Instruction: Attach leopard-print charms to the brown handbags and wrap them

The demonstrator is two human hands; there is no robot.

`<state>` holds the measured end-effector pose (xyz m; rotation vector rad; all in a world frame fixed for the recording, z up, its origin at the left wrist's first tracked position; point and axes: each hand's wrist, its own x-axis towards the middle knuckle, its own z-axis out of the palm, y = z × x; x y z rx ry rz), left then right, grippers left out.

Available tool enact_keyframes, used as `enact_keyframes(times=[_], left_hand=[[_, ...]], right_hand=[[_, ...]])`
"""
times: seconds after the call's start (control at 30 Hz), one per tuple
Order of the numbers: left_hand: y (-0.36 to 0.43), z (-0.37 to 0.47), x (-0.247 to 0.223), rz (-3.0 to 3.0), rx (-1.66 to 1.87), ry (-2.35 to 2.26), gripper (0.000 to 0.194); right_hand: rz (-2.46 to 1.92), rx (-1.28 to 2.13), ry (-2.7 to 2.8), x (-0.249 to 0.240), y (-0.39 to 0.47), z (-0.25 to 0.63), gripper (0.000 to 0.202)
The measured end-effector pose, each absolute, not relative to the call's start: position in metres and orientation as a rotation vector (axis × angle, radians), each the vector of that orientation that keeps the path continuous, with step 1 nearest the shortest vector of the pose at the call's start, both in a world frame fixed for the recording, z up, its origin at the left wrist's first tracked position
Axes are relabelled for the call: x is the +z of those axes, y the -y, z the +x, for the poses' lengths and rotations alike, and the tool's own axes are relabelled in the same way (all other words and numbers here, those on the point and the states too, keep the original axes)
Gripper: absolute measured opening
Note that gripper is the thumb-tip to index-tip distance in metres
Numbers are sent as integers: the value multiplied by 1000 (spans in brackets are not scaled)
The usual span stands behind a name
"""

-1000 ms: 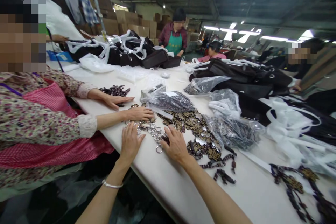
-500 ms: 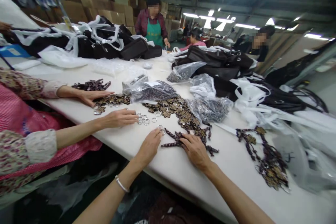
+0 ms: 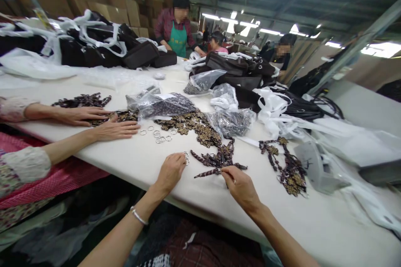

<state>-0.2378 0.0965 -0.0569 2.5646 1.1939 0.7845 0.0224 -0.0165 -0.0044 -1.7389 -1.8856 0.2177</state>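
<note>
My left hand (image 3: 171, 172) is closed, thumb and fingertips pinching silver metal rings (image 3: 186, 158) just above the white tabletop. My right hand (image 3: 242, 187) pinches the end of a dark beaded strand (image 3: 206, 173), which points left toward my left hand. Just behind it lies a loose bunch of similar beaded strands (image 3: 216, 158). A heap of brown flower-shaped pieces (image 3: 191, 124) spreads behind that bunch. Several loose metal rings (image 3: 161, 139) lie left of the heap. Farther right rests a beaded strap with flower pieces (image 3: 293, 175).
At left, a co-worker's two hands (image 3: 115, 128) lie flat over more flower pieces. Clear plastic bags of beads (image 3: 169, 105) sit mid-table. Black bags with white straps (image 3: 103, 37) are piled behind, with another pile at right. Other people stand or sit beyond.
My right hand has gone from lying over the beaded strands to pinching one strand's end. My left hand still holds rings. The co-worker's hand has drawn left from the loose rings.
</note>
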Motion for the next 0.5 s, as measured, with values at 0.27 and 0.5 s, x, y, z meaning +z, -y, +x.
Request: enact_keyframes(times=[0.27,0.5], left_hand=[[-92,-237,-57,2564,794,-1211,7],[-92,-239,-61,2461,929,-1183,11]], right_hand=[[-1693,164,2154,0,21,5,19],[-1324,377,2530,1,32,15,39]])
